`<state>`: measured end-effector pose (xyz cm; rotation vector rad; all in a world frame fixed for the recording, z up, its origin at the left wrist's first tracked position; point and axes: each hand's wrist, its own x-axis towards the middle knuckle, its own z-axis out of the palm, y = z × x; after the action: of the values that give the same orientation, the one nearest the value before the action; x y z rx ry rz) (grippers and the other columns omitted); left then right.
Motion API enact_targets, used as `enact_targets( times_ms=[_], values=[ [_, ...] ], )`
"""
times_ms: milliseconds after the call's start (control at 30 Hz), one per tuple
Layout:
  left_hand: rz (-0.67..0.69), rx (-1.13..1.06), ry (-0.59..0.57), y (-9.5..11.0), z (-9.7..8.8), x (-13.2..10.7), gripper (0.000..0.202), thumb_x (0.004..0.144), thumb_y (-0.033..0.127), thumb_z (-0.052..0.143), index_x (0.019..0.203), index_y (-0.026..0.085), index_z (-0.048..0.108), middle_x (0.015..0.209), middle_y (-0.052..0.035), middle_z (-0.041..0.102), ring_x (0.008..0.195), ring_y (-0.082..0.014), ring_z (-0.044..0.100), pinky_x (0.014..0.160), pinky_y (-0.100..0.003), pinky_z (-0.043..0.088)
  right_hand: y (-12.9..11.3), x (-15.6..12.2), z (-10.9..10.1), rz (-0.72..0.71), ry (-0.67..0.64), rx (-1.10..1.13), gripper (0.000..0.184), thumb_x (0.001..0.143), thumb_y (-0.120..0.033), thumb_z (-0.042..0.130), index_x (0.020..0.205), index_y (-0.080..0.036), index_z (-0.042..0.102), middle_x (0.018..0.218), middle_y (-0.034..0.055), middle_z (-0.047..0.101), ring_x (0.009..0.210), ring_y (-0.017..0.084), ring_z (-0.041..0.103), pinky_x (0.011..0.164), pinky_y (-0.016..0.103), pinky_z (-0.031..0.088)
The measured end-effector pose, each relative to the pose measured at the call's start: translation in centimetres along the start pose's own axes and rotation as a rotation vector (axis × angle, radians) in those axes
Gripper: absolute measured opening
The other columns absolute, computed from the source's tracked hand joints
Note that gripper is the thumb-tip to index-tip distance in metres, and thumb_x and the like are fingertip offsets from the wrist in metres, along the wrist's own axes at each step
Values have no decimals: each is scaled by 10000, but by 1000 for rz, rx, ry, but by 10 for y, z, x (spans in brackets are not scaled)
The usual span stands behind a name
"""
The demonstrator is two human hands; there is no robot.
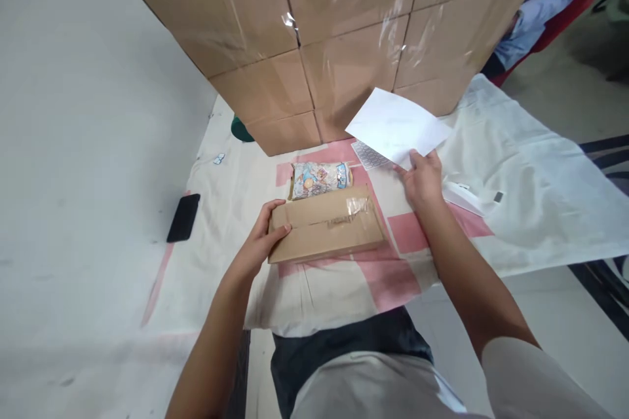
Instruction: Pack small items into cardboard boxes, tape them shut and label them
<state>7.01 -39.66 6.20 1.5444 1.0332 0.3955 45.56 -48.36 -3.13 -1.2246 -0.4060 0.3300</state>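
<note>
A closed cardboard box (324,229) with clear tape at its right end lies in front of me. My left hand (268,232) is closed round its left end, the thumb on top. In my right hand (421,177) is a white sheet of paper (393,124), pinched at its near edge and held tilted above the cloth. Under the paper, a grey patterned item (371,157) shows in part; I cannot tell what it is. Just behind the box lies a printed packet (322,179) with cartoon figures.
A tall taped cardboard partition (354,33) stands at the back. A black phone (183,217) lies left by the wall. Right of my right hand is a white flat item (462,198). A patterned cloth (535,163) covers the table. Another person's sleeve (535,13) shows beyond.
</note>
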Motion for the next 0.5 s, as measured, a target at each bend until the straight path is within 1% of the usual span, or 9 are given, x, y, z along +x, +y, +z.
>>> enact_targets(
  times_ms=[33, 67, 133, 167, 233, 267, 333, 400, 500],
  values=[
    [-4, -16, 10, -2, -2, 0, 647, 801, 478, 775, 1368, 316, 510, 1264, -23, 548, 1153, -248, 534, 934, -291, 491, -3, -2, -1, -115, -1, -117, 302, 888, -380, 609, 1174, -293, 656, 1281, 51, 738, 1129, 268, 714, 834, 484, 660],
    [-4, -30, 29, -4, -5, -1, 657, 788, 478, 794, 1365, 319, 520, 1261, -22, 551, 1155, -247, 534, 929, -285, 486, -6, -5, -2, -245, -37, -262, 292, 912, -334, 573, 1175, -292, 691, 1307, 57, 737, 1215, 283, 691, 942, 532, 641],
    [-3, -49, 79, -9, -11, -4, 667, 772, 480, 821, 1356, 322, 541, 1282, -23, 558, 1187, -250, 534, 932, -277, 474, -9, -9, -4, -462, -216, -580, 345, 906, -204, 532, 1149, -280, 765, 1356, 61, 736, 1401, 304, 594, 1157, 580, 527],
    [-5, -58, 108, -11, -15, -5, 666, 767, 483, 829, 1351, 322, 550, 1294, -25, 564, 1200, -252, 536, 932, -276, 470, -9, -11, -4, -509, -342, -729, 392, 880, -140, 524, 1137, -266, 792, 1378, 63, 733, 1467, 310, 542, 1229, 579, 462],
    [-20, -87, 162, -16, -23, -7, 672, 747, 486, 844, 1335, 318, 566, 1297, -28, 575, 1201, -254, 548, 920, -276, 466, -5, -13, -4, -469, -554, -967, 463, 839, -59, 508, 1144, -214, 821, 1408, 92, 726, 1497, 329, 514, 1273, 566, 414],
    [-29, -108, 191, -18, -27, -7, 683, 727, 484, 856, 1325, 317, 572, 1286, -26, 581, 1188, -250, 556, 909, -274, 466, -1, -14, -3, -412, -630, -1052, 490, 831, -39, 501, 1172, -185, 822, 1428, 114, 715, 1488, 339, 523, 1273, 562, 415],
    [-39, -143, 256, -19, -37, -8, 712, 679, 462, 887, 1308, 319, 583, 1252, -17, 589, 1154, -235, 566, 885, -263, 463, 6, -14, -3, -316, -722, -1148, 538, 827, -29, 497, 1251, -157, 802, 1471, 136, 684, 1466, 350, 536, 1269, 561, 417],
    [-41, -149, 315, -19, -46, -8, 743, 639, 427, 915, 1302, 326, 595, 1228, -5, 594, 1136, -219, 568, 874, -249, 457, 10, -14, -3, -274, -732, -1146, 574, 824, -41, 507, 1322, -150, 770, 1517, 144, 643, 1477, 352, 514, 1273, 556, 410],
    [-63, -111, 347, -16, -56, -6, 776, 631, 422, 921, 1332, 334, 600, 1217, -4, 606, 1139, -220, 575, 878, -249, 460, 8, -11, -4, -235, -612, -1078, 600, 804, -72, 531, 1367, -119, 734, 1535, 192, 594, 1460, 384, 500, 1247, 570, 432]
  ],
)
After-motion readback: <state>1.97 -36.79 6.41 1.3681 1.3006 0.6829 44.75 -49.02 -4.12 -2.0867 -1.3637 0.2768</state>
